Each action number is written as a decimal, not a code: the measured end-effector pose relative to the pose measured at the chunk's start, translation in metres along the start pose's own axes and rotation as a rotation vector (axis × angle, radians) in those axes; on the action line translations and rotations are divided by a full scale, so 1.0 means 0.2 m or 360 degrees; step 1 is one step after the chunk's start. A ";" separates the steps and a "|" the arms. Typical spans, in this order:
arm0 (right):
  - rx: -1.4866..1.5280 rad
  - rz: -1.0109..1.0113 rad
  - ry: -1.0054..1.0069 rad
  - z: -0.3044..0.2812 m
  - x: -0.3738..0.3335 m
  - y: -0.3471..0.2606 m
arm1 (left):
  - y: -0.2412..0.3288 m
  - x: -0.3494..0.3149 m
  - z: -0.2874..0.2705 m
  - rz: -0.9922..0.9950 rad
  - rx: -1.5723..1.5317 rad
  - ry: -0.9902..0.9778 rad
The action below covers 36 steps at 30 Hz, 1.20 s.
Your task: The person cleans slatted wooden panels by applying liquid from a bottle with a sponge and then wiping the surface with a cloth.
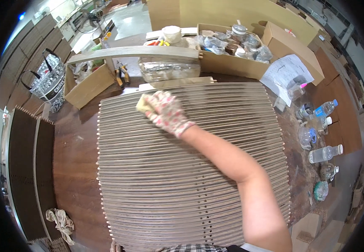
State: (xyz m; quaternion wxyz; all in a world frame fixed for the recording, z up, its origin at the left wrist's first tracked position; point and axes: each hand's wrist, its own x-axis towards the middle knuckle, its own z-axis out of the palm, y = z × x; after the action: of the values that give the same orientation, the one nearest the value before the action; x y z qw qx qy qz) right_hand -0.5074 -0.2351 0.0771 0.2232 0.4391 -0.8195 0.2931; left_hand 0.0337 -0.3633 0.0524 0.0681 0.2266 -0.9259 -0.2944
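Note:
My right hand [167,113], in a white glove with red spots, is closed on a pale yellow sponge-like pad [141,103]. It presses the pad against the upper left part of a broad row of grey-brown wooden slats [156,168] lying side by side. Small pale pegs stick out along the slats' ends, and a few columns of dark holes run through the lower middle. Only a sliver of my left hand [115,247], also gloved, shows at the lower edge beside the nearest slats; its fingers are mostly hidden.
Beyond the slats stand a cardboard box of jars and bags [232,61], a smaller carton [90,86], pliers [122,76] and a plastic-wrapped bundle [169,69]. Several bottles [325,154] line the right edge. More slats [30,176] and a crumpled rag [61,224] lie at left.

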 end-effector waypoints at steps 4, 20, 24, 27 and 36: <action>0.0079 -0.0095 -0.0213 0.06 0.05 -0.15 | -0.06 -0.15 -0.03 -0.0094 -0.0021 0.0046; 0.0085 -0.0096 0.0220 0.20 0.16 -0.15 | -0.18 -0.34 -0.01 -0.0111 -0.0207 0.0118; -0.0182 -0.0147 -0.0036 0.24 0.17 -0.20 | -0.20 -0.38 -0.02 -0.0152 -0.0220 0.0145; -0.0408 0.0003 0.0054 -0.07 0.03 0.38 | -0.22 -0.35 0.02 -0.0117 -0.0293 0.0109; 0.0052 -0.0101 0.0250 0.25 0.19 -0.17 | -0.23 -0.39 0.00 -0.0109 -0.0297 0.0092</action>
State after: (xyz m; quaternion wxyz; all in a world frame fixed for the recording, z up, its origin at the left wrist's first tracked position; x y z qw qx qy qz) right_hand -0.5034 -0.3075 0.0739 0.2887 0.4441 -0.7802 0.3326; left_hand 0.1195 -0.3603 0.0269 0.1056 0.2592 -0.8839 -0.3748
